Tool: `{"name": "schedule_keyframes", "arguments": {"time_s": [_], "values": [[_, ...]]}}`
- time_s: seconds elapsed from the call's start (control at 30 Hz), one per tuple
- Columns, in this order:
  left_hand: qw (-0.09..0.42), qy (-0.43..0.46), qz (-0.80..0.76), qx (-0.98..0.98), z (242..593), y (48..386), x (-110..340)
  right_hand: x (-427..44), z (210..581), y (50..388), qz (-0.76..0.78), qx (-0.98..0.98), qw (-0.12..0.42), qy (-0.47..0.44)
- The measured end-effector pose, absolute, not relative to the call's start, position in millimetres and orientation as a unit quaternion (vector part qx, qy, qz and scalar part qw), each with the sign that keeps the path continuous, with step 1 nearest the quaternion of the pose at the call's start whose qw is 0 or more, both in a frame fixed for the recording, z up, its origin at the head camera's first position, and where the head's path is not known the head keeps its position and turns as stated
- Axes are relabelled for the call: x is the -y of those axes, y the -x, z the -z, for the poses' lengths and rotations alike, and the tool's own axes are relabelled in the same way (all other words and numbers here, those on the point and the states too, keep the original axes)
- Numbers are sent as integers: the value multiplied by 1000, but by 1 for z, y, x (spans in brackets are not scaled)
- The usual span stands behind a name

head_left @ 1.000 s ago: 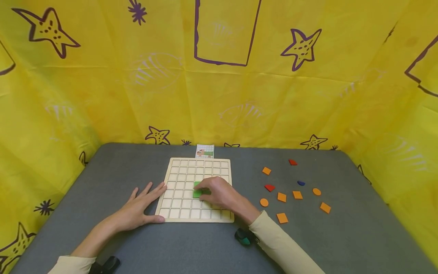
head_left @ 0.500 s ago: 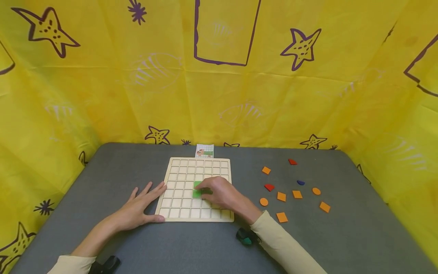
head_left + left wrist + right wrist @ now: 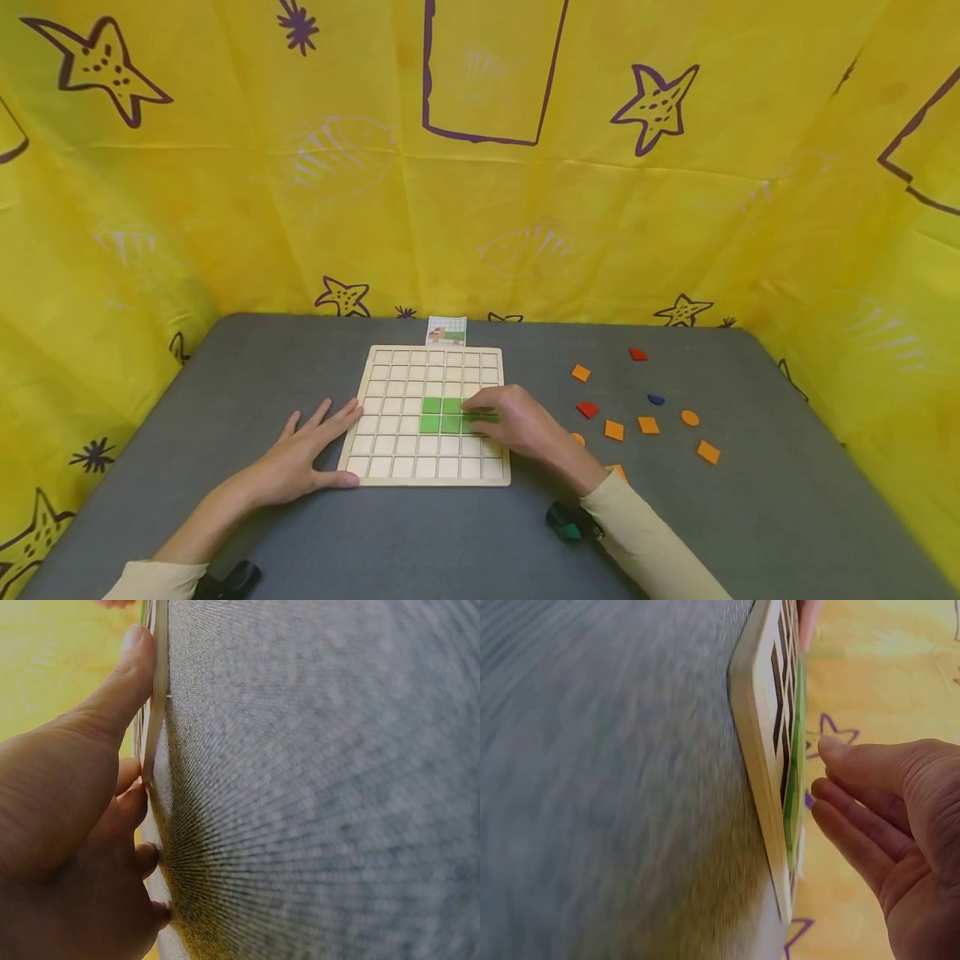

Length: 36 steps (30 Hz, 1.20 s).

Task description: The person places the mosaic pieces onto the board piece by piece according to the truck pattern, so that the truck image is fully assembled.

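Note:
A pale wooden grid board [image 3: 390, 465] lies on the dark grey table. Green square tiles [image 3: 452, 406] fill cells in two rows at its middle and right; my right hand [image 3: 525, 425] hides part of them. In the right wrist view that hand hovers just off the green tiles [image 3: 792, 799], its thumb and bent fingers apart with nothing between them. At the board's left edge rests my left hand [image 3: 303, 458], fingers spread. The left wrist view has its thumb [image 3: 124, 682] against the board's rim [image 3: 159, 682].
Right of the board lie loose pieces: several orange squares [image 3: 614, 430], orange round pieces [image 3: 690, 417], red pieces [image 3: 588, 409] and a dark blue piece [image 3: 656, 400]. Behind the board is a small picture card [image 3: 447, 331]. A yellow patterned cloth [image 3: 480, 208] encloses the table.
My right hand has shifted to the right over the board, uncovering more green tiles; its forearm now covers some orange pieces. The left hand stays at the board's edge.

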<state>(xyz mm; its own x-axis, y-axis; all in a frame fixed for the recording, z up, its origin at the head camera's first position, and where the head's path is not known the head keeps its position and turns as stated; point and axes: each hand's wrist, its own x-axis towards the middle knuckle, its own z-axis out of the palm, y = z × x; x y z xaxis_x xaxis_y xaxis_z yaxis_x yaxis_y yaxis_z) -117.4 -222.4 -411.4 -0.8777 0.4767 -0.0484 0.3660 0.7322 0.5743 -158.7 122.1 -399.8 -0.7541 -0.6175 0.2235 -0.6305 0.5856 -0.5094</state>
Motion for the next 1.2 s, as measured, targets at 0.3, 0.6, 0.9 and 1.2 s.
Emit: {"name": "schedule_keyframes", "arguments": {"time_s": [0.3, 0.6, 0.9, 1.2], "values": [[95, -231, -289, -924, 413, 118, 223, -152, 398, 155, -317, 891, 16, -325], [92, -233, -285, -925, 412, 119, 223, -188, 399, 153, -331, 896, 35, -295], [96, -229, -288, -925, 412, 119, 222, -228, 396, 151, -423, 876, -20, -231], [95, -230, -283, -926, 412, 118, 223, -266, 397, 143, -470, 861, -32, -193]]}}
